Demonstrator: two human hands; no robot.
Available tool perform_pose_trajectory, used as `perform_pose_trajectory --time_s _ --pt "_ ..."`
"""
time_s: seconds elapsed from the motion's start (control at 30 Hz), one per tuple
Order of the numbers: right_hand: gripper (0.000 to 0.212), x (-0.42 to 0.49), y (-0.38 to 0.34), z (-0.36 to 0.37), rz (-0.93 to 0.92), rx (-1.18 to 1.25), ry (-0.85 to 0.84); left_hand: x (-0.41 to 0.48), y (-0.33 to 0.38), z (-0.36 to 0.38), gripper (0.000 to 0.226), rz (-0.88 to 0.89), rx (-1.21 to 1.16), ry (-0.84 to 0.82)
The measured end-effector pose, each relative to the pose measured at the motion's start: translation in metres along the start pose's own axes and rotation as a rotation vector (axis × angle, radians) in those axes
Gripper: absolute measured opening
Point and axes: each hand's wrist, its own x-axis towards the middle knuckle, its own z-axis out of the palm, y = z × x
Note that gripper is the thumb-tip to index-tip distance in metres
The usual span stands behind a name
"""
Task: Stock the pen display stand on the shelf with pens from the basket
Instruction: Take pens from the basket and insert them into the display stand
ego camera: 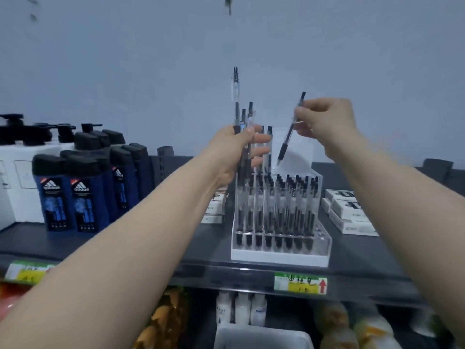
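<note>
A clear acrylic pen display stand [280,253] stands on the dark shelf [156,245], its rows filled with several black-gripped pens. My left hand [232,149] grips a bundle of clear pens [242,122] upright, above the stand's back left corner. My right hand [327,122] pinches a single pen [290,129] near its top, tilted, with the tip pointing down toward the stand's back row. The tip hangs just above the pens there. A white basket [261,336] shows at the bottom edge.
Blue shower-gel bottles [83,187] with black caps crowd the shelf at the left. White boxes [349,210] lie stacked right of the stand, more boxes [214,205] at its left. A price tag [300,283] hangs on the shelf edge. Bottles and packets fill the shelf below.
</note>
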Motion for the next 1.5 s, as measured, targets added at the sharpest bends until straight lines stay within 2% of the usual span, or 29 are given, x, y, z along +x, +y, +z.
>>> perform_pose_trajectory --time_s 0.27,0.47,0.6,0.93,1.2,1.37,1.5 --pt "0.015 0.028 0.038 0.016 -0.011 -0.068 -0.022 0.025 -0.006 0.012 0.019 0.006 -0.021 0.005" --pt "0.005 0.031 0.056 0.022 0.041 -0.127 -0.116 0.029 -0.011 0.002 0.018 0.001 -0.107 -0.032" --pt "0.016 0.03 0.066 0.024 0.057 -0.183 -0.169 0.029 -0.012 -0.002 0.018 -0.016 -0.153 -0.056" --pt "0.007 0.026 0.069 0.024 0.04 -0.284 -0.174 0.031 -0.018 -0.002 0.018 -0.045 -0.16 -0.079" --pt "0.006 0.017 0.076 0.02 0.07 -0.516 -0.27 0.027 -0.02 -0.007 0.02 -0.063 -0.222 -0.072" --pt "0.012 0.025 0.072 0.021 0.091 -0.381 -0.193 0.024 -0.017 -0.007 0.019 -0.061 -0.219 -0.07" --pt "0.006 0.033 0.067 0.021 0.023 -0.333 -0.077 0.023 -0.014 -0.007 0.018 -0.053 -0.224 -0.066"
